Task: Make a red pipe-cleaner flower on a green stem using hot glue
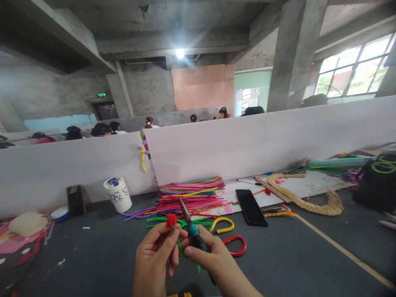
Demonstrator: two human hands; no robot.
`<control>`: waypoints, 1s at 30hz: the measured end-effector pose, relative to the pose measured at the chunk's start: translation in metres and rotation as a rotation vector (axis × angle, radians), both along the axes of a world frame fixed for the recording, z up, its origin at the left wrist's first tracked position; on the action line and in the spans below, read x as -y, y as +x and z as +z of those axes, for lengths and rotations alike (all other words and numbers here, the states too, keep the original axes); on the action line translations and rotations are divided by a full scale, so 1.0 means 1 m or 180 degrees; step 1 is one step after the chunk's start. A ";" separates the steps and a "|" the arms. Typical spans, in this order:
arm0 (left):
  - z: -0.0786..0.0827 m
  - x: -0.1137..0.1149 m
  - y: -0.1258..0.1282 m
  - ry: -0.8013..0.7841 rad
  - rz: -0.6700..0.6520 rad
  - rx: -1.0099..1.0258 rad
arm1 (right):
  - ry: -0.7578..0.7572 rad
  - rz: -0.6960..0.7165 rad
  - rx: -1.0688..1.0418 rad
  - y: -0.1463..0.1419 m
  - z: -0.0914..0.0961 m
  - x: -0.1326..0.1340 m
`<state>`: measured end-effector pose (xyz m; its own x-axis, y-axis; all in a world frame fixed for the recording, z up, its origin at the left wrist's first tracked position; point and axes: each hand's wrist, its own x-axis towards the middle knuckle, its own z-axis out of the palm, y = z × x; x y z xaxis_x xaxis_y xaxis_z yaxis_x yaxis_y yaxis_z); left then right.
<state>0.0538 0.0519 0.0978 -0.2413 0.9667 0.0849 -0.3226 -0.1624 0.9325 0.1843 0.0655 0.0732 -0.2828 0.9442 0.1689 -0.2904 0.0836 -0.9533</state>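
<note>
My left hand (154,258) is closed in a pinch on a small pipe-cleaner flower, a red fuzzy head (171,220) on a green stem. My right hand (210,258) is wrapped round teal-handled pliers (189,220), whose metal jaws point up and away beside the red head. Both hands hover low over the dark grey table (293,260), close together. Just beyond them lies a pile of coloured pipe cleaners (192,196).
A black phone (251,207) lies right of the pile. Red-and-yellow-handled scissors (230,235) rest beside my right hand. A white paper cup (117,194) and a black box (75,200) stand at the white partition (247,144). A woven straw piece (309,198) lies right. Other people sit beyond.
</note>
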 end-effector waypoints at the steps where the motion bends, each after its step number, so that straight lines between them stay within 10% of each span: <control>1: 0.000 0.000 0.000 0.0039 0.0091 -0.0005 | 0.0022 0.0036 0.0031 -0.005 -0.004 0.000; 17: 0.013 -0.005 -0.028 0.0360 0.0901 -0.0211 | -0.1071 0.0591 0.0326 -0.010 -0.015 0.007; 24: 0.022 -0.009 -0.051 0.0455 0.1055 -0.0079 | -0.0789 -0.0198 0.0526 -0.008 -0.019 -0.009; 30: 0.026 0.007 -0.028 0.0059 0.0681 -0.0297 | -0.0091 -0.0951 0.0729 0.013 0.020 -0.017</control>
